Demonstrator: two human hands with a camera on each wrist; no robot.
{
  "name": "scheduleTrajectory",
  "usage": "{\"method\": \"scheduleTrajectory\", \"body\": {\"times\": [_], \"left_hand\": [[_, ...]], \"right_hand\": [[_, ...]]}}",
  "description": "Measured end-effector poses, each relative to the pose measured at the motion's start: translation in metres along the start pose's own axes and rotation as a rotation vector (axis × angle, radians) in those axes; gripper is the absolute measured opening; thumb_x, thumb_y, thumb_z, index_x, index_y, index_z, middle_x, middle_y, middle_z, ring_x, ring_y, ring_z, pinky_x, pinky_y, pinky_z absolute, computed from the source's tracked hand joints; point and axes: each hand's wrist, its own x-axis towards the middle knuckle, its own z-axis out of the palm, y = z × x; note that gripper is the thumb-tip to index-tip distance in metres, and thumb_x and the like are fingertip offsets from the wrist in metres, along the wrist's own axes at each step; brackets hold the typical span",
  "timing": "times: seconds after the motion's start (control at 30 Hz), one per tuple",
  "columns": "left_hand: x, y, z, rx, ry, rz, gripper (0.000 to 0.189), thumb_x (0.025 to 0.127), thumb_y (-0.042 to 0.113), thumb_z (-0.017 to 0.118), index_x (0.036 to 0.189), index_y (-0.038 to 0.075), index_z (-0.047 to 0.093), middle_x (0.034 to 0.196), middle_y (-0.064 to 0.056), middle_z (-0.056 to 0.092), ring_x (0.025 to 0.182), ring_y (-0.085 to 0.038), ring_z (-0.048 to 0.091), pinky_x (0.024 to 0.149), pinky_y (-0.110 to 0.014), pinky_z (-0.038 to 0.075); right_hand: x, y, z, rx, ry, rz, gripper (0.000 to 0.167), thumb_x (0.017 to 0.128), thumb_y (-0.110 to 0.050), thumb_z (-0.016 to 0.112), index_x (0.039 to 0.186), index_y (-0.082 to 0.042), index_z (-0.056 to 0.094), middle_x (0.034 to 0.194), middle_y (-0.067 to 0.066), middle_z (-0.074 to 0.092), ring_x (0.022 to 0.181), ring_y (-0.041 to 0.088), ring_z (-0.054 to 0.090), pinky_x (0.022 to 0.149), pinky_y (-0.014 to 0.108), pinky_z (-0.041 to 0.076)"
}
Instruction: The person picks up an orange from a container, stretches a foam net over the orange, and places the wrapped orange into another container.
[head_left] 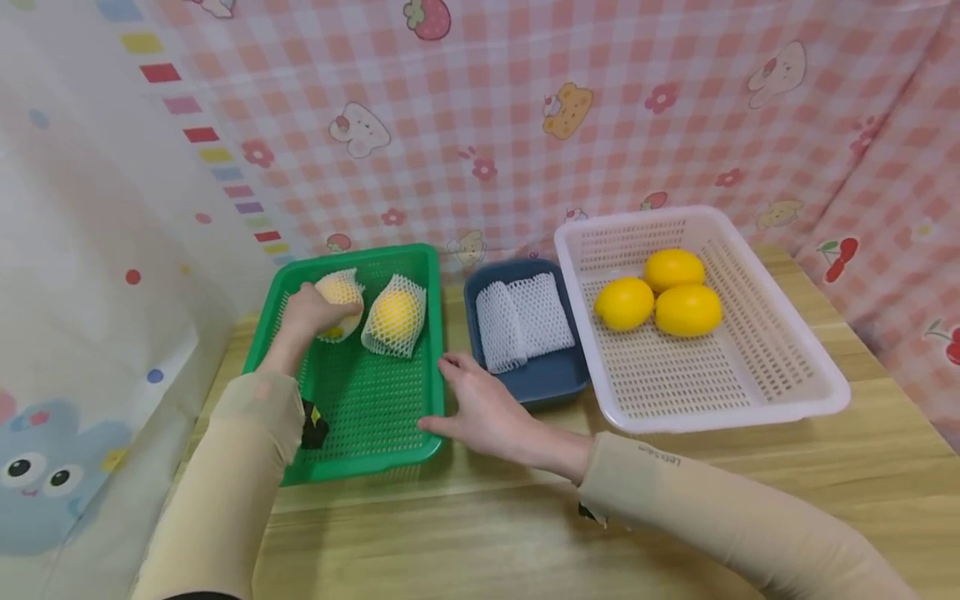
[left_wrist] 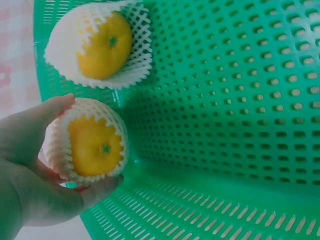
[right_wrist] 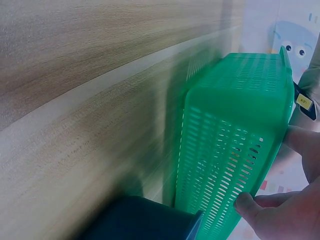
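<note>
Inside the green basket (head_left: 360, 462), toward its far left corner, my left hand (head_left: 309, 317) grips a lemon (left_wrist: 97, 147) wrapped in a white foam net. In the left wrist view the thumb lies along the top of the net and the fingers curl beneath it. Beside it lies a second netted lemon (head_left: 395, 317), its stem end showing through the net's opening. At the basket's right side, my right hand (head_left: 487, 408) holds the rim, one digit reaching over it and a fingertip against the outer wall (right_wrist: 220, 165).
A dark blue tray (head_left: 543, 390) right of the basket holds white foam nets (head_left: 536, 312). Farther right, a white basket (head_left: 787, 400) contains three bare lemons (head_left: 687, 310). A checked curtain (head_left: 480, 100) hangs behind the wooden table (head_left: 480, 533).
</note>
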Motion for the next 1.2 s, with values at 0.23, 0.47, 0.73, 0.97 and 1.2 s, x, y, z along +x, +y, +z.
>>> {"method": "scheduleTrajectory", "body": {"times": [0.23, 0.47, 0.73, 0.97, 1.2], "left_hand": [[-0.001, -0.004, 0.003, 0.042, -0.031, -0.017, 0.112, 0.1, 0.051, 0.059, 0.161, -0.016, -0.007, 0.167, -0.044, 0.01, 0.156, -0.059, 0.018, 0.13, -0.064, 0.026], [-0.002, -0.002, 0.01, 0.096, -0.091, 0.021, 0.11, 0.101, 0.051, 0.059, 0.161, -0.016, -0.005, 0.167, -0.044, 0.011, 0.155, -0.058, 0.022, 0.128, -0.064, 0.031], [-0.002, -0.004, 0.008, 0.077, -0.129, 0.053, 0.099, 0.107, 0.048, 0.049, 0.161, -0.017, -0.002, 0.168, -0.042, 0.011, 0.156, -0.057, 0.021, 0.129, -0.064, 0.027], [-0.003, -0.003, 0.01, 0.072, -0.037, 0.068, 0.088, 0.107, 0.043, 0.049, 0.161, -0.015, 0.011, 0.163, -0.043, 0.028, 0.15, -0.055, 0.035, 0.124, -0.063, 0.036], [-0.004, -0.003, 0.01, 0.102, -0.016, 0.083, 0.088, 0.105, 0.043, 0.056, 0.16, -0.015, 0.019, 0.161, -0.041, 0.034, 0.148, -0.054, 0.04, 0.123, -0.061, 0.04]], "right_hand": [[-0.001, -0.003, 0.0, -0.001, -0.01, 0.004, 0.089, 0.091, -0.039, 0.083, 0.158, 0.003, 0.042, 0.164, 0.017, 0.043, 0.144, 0.034, 0.055, 0.118, 0.044, 0.05], [-0.002, -0.003, 0.002, -0.01, -0.009, -0.001, 0.088, 0.092, -0.039, 0.082, 0.158, 0.003, 0.042, 0.164, 0.018, 0.043, 0.145, 0.034, 0.054, 0.118, 0.044, 0.051], [-0.002, -0.002, 0.002, -0.005, -0.003, -0.005, 0.088, 0.091, -0.039, 0.082, 0.158, 0.003, 0.042, 0.164, 0.018, 0.043, 0.146, 0.034, 0.054, 0.118, 0.045, 0.05], [-0.002, -0.001, 0.0, -0.013, -0.001, -0.003, 0.089, 0.092, -0.041, 0.081, 0.158, 0.002, 0.041, 0.165, 0.019, 0.042, 0.146, 0.034, 0.053, 0.118, 0.045, 0.051], [-0.002, 0.001, 0.001, -0.028, 0.005, -0.012, 0.088, 0.092, -0.042, 0.081, 0.158, 0.002, 0.043, 0.163, 0.019, 0.044, 0.144, 0.034, 0.055, 0.116, 0.046, 0.052]]}}
